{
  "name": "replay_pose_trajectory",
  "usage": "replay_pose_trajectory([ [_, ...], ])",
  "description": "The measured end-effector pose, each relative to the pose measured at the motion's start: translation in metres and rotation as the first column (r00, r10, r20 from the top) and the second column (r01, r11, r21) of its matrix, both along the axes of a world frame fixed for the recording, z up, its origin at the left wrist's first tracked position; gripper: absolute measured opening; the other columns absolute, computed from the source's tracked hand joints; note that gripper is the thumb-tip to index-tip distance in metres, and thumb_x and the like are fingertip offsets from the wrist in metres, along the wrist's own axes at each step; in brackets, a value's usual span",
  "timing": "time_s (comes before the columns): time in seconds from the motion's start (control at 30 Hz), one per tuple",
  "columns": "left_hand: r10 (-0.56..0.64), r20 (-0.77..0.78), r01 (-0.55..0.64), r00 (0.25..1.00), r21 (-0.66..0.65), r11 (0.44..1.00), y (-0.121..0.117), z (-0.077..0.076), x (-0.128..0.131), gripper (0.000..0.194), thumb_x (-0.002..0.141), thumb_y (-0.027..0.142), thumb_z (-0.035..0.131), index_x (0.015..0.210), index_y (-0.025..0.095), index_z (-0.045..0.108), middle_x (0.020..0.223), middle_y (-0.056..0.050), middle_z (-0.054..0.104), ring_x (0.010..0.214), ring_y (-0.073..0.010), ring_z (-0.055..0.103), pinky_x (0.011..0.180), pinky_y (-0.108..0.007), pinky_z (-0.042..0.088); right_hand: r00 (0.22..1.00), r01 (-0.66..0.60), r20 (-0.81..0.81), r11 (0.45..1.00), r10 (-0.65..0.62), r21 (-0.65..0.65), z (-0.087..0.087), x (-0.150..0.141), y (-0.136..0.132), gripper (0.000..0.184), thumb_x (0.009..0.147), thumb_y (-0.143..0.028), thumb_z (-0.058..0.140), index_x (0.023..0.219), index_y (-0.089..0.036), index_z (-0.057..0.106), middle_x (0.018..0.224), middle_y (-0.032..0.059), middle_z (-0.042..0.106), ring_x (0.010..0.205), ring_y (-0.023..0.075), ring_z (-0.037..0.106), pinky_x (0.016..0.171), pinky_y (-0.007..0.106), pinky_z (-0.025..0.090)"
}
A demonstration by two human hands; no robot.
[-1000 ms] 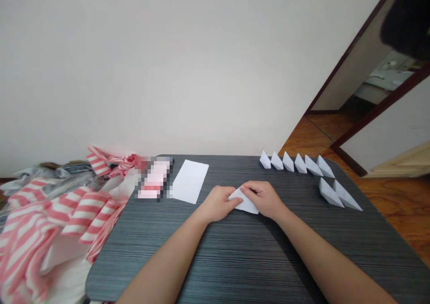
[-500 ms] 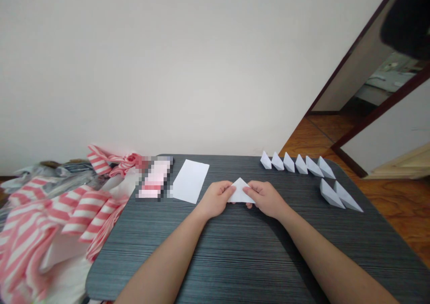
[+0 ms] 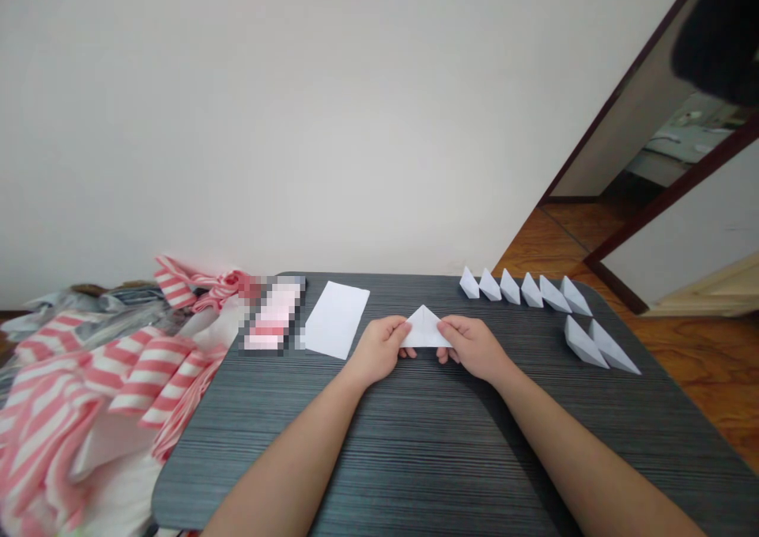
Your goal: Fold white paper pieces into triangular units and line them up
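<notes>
A white folded paper (image 3: pixel 423 329), triangular with its point away from me and a crease down the middle, is held just above the dark table (image 3: pixel 409 442). My left hand (image 3: pixel 379 349) pinches its left corner, thumb on top and fingers curled underneath. At the right corner, my right hand (image 3: pixel 475 349) grips it the same way. Left of my hands lies a flat white sheet of paper (image 3: pixel 337 319). Several folded paper boats (image 3: pixel 532 290) stand in a row at the back right, and two more paper boats (image 3: pixel 586 342) sit nearer to me.
A pixelated pinkish object (image 3: pixel 273 314) lies at the table's left side. Beyond that edge is a heap of red-and-white striped cloth (image 3: pixel 142 371). The white wall (image 3: pixel 368 118) rises behind the table, and a wooden floor (image 3: pixel 700 331) shows at the right.
The folded paper has risen slightly away from me. My thumbs have moved apart from its middle toward its two corners, baring more of its face. The boats and sheet have stayed put.
</notes>
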State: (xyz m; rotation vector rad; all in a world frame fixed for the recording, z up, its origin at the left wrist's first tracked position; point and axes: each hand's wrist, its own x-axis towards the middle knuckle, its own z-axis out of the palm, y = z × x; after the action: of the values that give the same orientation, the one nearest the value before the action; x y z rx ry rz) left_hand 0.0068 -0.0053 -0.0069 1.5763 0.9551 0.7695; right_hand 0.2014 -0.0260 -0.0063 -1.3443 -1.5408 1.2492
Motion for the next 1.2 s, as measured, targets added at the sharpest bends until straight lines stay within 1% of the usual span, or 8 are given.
replay_pose_trajectory([
  [0.3,-0.002,0.029,0.003,1.000,-0.015,1.000,0.0011,0.0000,0.0010,0.040,0.088,0.044,0.036,0.082,0.012,0.061,0.069,-0.005,0.065,0.057,-0.0130,0.058,0.054,-0.023,0.044,0.998,0.053,-0.037,0.998,-0.052,0.018,-0.0048,0.0045,0.0006,0.031,0.087,-0.041,0.044,0.077,-0.016,0.058,0.053,0.0006,0.060,0.044,0.0111,0.054,0.043,0.021,0.037],
  [0.47,0.010,0.022,-0.009,1.000,-0.021,1.000,0.0003,0.0021,0.0007,0.042,0.088,0.043,0.035,0.079,0.012,0.061,0.064,-0.005,0.064,0.055,-0.0130,0.057,0.053,-0.023,0.043,0.999,0.041,-0.026,0.999,-0.041,0.010,-0.0010,0.0045,-0.0002,0.031,0.088,-0.040,0.043,0.077,-0.016,0.058,0.052,0.0004,0.060,0.041,0.0100,0.050,0.041,0.020,0.035],
  [0.6,-0.010,-0.006,0.010,1.000,-0.002,1.000,-0.0005,0.0044,-0.0008,0.038,0.086,0.043,0.041,0.087,0.012,0.062,0.065,-0.004,0.062,0.057,-0.0128,0.054,0.053,-0.022,0.040,0.999,-0.036,0.006,0.999,0.036,0.007,0.0017,0.0023,-0.0022,0.030,0.089,-0.038,0.042,0.076,-0.016,0.058,0.053,0.0007,0.061,0.042,0.0100,0.050,0.043,0.021,0.036],
  [0.7,-0.002,-0.047,0.005,0.999,0.056,0.998,-0.0009,0.0056,-0.0017,0.031,0.083,0.040,0.047,0.084,0.013,0.063,0.073,-0.004,0.062,0.064,-0.0130,0.054,0.057,-0.022,0.039,0.991,-0.128,0.049,0.992,0.127,0.021,-0.0002,-0.0001,-0.0041,0.030,0.090,-0.036,0.040,0.078,-0.016,0.058,0.054,0.0004,0.061,0.044,0.0104,0.052,0.047,0.022,0.039],
  [0.8,0.018,-0.057,-0.015,0.998,0.060,0.998,-0.0003,0.0048,-0.0026,0.030,0.084,0.038,0.047,0.082,0.013,0.062,0.075,-0.003,0.061,0.066,-0.0126,0.052,0.058,-0.022,0.038,0.987,-0.153,0.075,0.982,0.145,0.113,-0.0030,-0.0010,-0.0053,0.023,0.088,-0.032,0.045,0.104,-0.018,0.055,0.063,-0.0002,0.062,0.053,0.0125,0.056,0.055,0.024,0.042],
  [0.87,0.036,-0.045,-0.034,0.998,0.039,0.999,0.0006,0.0037,-0.0028,0.029,0.084,0.038,0.046,0.084,0.013,0.061,0.074,-0.003,0.060,0.064,-0.0119,0.051,0.057,-0.021,0.037,0.985,-0.152,0.112,0.967,0.132,0.204,-0.0031,-0.0002,-0.0058,0.035,0.083,-0.030,0.053,0.116,-0.021,0.048,0.078,0.0018,0.063,0.060,0.0133,0.056,0.056,0.025,0.043],
  [0.97,0.048,-0.033,-0.047,0.998,0.037,0.998,0.0014,0.0030,-0.0026,0.028,0.084,0.037,0.047,0.083,0.013,0.061,0.073,-0.002,0.058,0.065,-0.0117,0.050,0.057,-0.021,0.036,0.963,-0.201,0.235,0.932,0.132,0.301,-0.0005,0.0010,-0.0063,0.035,0.076,-0.028,0.062,0.110,-0.022,0.053,0.093,0.0041,0.060,0.062,0.0127,0.052,0.055,0.025,0.041],
  [1.2,0.028,-0.037,-0.027,0.999,0.044,0.999,0.0009,0.0046,-0.0020,0.027,0.083,0.037,0.047,0.081,0.013,0.060,0.072,-0.001,0.057,0.064,-0.0110,0.048,0.056,-0.021,0.036,0.938,-0.252,0.330,0.869,0.110,0.426,0.0037,0.0014,-0.0064,0.013,0.081,-0.025,0.057,0.093,-0.021,0.057,0.093,0.0046,0.060,0.066,0.0138,0.052,0.060,0.027,0.040],
])
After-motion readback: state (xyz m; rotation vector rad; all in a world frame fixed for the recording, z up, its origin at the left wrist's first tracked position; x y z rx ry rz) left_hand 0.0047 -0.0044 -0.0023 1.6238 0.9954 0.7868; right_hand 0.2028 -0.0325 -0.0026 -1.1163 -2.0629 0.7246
